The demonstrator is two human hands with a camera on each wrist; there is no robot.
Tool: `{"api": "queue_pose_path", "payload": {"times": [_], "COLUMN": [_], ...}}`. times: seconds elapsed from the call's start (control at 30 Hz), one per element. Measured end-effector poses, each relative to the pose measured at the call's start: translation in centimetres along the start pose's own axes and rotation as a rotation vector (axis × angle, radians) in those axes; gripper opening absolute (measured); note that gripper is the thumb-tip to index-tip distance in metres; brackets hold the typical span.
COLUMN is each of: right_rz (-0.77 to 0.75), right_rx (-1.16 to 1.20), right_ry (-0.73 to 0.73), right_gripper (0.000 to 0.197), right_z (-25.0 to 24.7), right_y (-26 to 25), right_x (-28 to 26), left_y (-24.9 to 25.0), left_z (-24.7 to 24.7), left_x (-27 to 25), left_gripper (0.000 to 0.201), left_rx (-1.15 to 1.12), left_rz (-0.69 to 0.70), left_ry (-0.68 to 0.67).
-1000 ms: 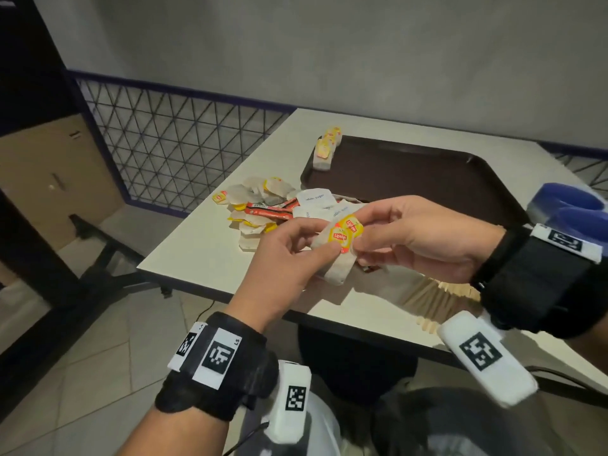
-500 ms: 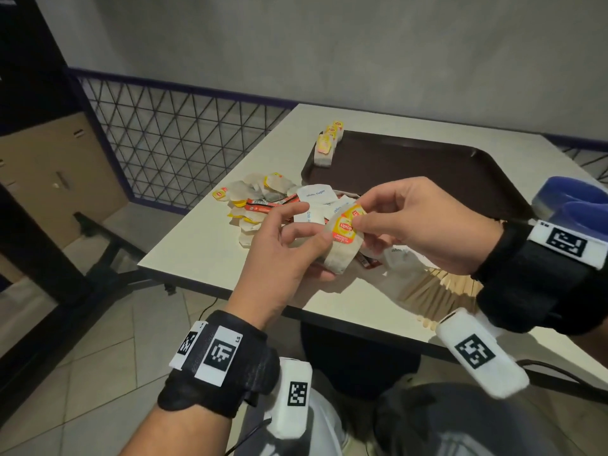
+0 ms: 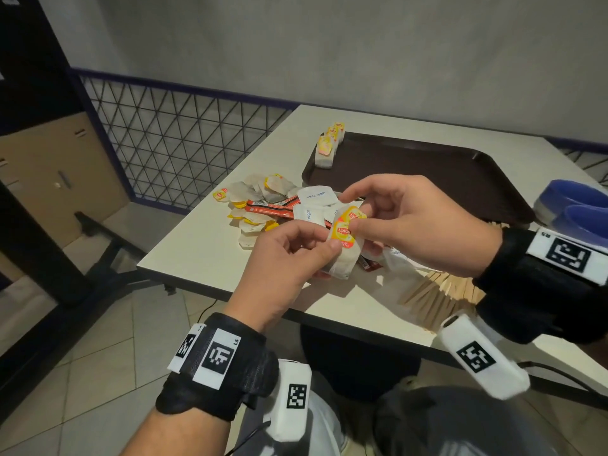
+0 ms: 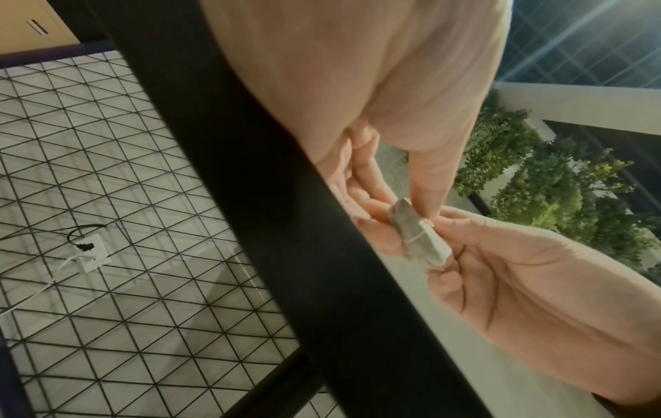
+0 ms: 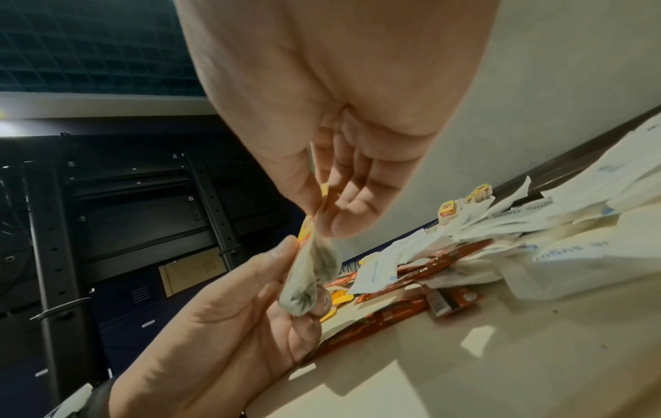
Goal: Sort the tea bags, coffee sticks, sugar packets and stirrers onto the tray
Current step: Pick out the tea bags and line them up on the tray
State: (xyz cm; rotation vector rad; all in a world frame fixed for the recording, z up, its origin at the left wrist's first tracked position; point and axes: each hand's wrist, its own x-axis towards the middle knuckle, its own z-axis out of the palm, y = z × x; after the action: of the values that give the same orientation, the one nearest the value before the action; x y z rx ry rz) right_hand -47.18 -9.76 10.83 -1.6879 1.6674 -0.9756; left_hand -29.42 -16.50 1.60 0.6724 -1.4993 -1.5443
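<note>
Both hands pinch one tea bag (image 3: 342, 246) between their fingers, probably to tidy its tag; the left hand (image 3: 289, 255) grips below, the right hand (image 3: 408, 222) above; the tray (image 3: 427, 172) waits beyond the fingers.

Dim, soft indoor light — a starburst glare at 1 o'clock in the left wrist view, edges bowed, near palms blurred.
</note>
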Motion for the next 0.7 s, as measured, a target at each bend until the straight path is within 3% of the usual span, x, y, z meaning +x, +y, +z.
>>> {"api": "queue_pose_path", "payload": {"times": [0.3,0.43,0.63,0.7], "right_rz": [0.184,0.184,0.153,0.163], "right_rx": [0.178,0.068,0.076,0.106], "right_ry": [-0.037,-0.072,-0.188,-0.200], "right_gripper": [0.015,0.011,0.013,0.013], "right_z": [-0.8,-1.0,-0.7,-0.7], "right_y": [0.0,0.1,-0.7,-0.9], "right_x": [0.3,0.5,0.6,0.7], "left_y": [-0.3,-0.3,-0.2,-0.2], "left_z": [-0.5,-0.5,-0.5,-0.4], "left_x": [0.0,0.0,-0.1,-0.2], "left_gripper": [0.001,0.016,0.004,0.009], "left_rx": [0.042,0.012,0.041,0.062], "left_rz": [0.065,0.110,0.096,0.097], "left_ry": [-0.033,-0.032,-0.050,-0.022]}}
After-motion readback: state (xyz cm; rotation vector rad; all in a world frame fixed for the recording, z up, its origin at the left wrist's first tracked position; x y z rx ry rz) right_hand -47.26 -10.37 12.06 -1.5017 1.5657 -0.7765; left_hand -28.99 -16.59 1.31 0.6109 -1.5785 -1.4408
